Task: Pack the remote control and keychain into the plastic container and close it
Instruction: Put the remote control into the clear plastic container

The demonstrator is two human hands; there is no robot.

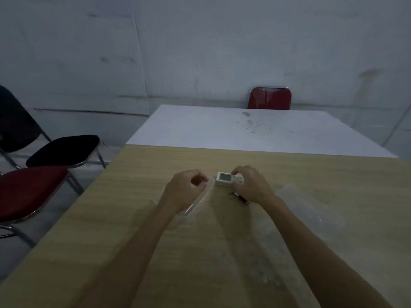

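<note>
Two folding chairs, one with a red seat (29, 190) and one with a black seat (64, 150), stood at the left of a wood-grain tabletop (138, 218) in a dim room. On the tabletop a clear plastic container (200, 201) lay open and shallow, its near rim showing below the person's left hand (184, 187); nothing could be made out inside it, though the hand covered much of it. That hand hovered over the container with its grip loosely curled, fingers bent toward the thumb, and whether it held anything could not be told. Just right of the container sat the white remote control (224, 178), screen end facing left, lying flat on the wood. The right hand (249, 185) arched over its far end, the grip half closed with fingertips touching the remote's edges. A small dark red object, apparently the keychain (241, 198), lay under that wrist. Farther right rested a faint clear lid (309, 205). Beyond stood a white table (244, 130) and a red chair (269, 98).
</note>
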